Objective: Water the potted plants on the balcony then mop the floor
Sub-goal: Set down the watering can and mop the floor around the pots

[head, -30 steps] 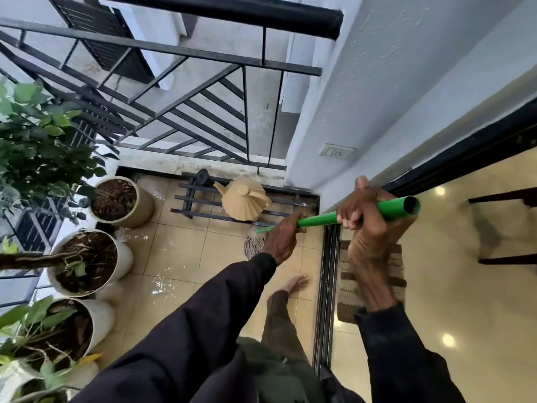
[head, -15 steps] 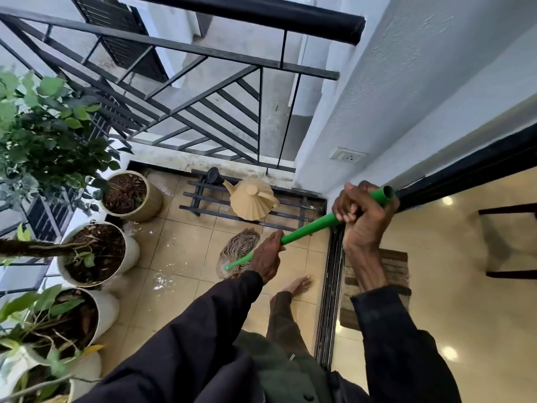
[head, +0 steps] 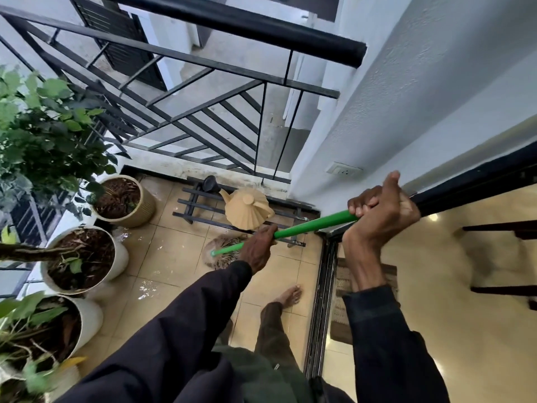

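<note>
I hold a mop by its green handle (head: 313, 225). My right hand (head: 380, 210) grips the top end, and my left hand (head: 258, 248) grips it lower down. The stringy mop head (head: 220, 251) lies on the wet tiled balcony floor (head: 162, 257), partly hidden behind my left hand. A tan watering can (head: 247, 207) stands on a black slatted rack (head: 197, 205) by the railing. Three potted plants line the left side: a beige ribbed pot (head: 142, 205), a white pot (head: 116, 257) and another white pot (head: 87, 321).
A black metal railing (head: 203, 117) closes the balcony's far and left sides. The sliding door track (head: 322, 301) runs on the right, with a woven mat (head: 340, 301) and the glossy indoor floor beyond it. My bare foot (head: 289, 296) stands on the tiles. A wall socket (head: 343, 170) sits above.
The mop head has moved back toward the rack and watering can, after having slid left and nearer. My right hand has dropped slightly and the handle lies flatter.
</note>
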